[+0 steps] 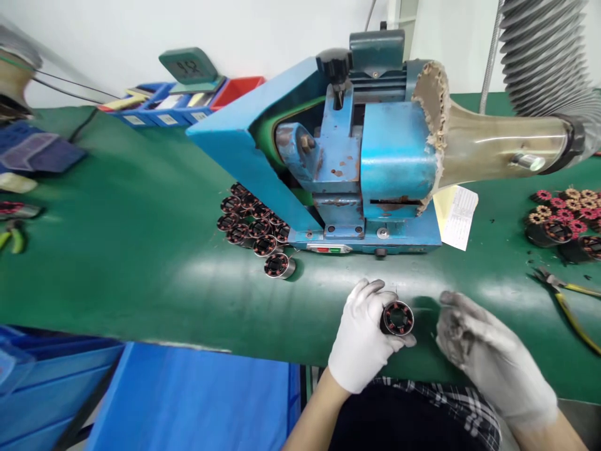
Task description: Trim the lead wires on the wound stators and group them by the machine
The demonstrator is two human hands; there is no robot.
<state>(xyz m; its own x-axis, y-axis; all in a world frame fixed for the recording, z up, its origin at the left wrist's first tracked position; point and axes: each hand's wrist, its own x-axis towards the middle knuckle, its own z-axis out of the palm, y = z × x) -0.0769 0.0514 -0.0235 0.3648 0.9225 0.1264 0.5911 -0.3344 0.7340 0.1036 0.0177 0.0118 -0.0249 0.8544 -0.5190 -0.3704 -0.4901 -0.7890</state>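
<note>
My left hand (364,338), in a white glove, is closed around the side of a motor stator (397,318). The stator is a short round metal shell with copper windings inside, and its open end faces up toward me. To its right, apart from it, hovers my right hand (483,357) in a glove stained dark at the fingers. Those fingers are loosely bent, with nothing visible in them. A similar stator (279,266) stands on the green table left of my hands, in front of a cluster of more stators (248,216).
A blue belt grinding machine (323,156) stands ahead, joined to a duct (507,141). Yellow-handled cutters (563,294) lie at right, near red and tan cores (566,207). Paper (457,216) sits beside the machine. Blue bins (197,401) are below the table's front edge.
</note>
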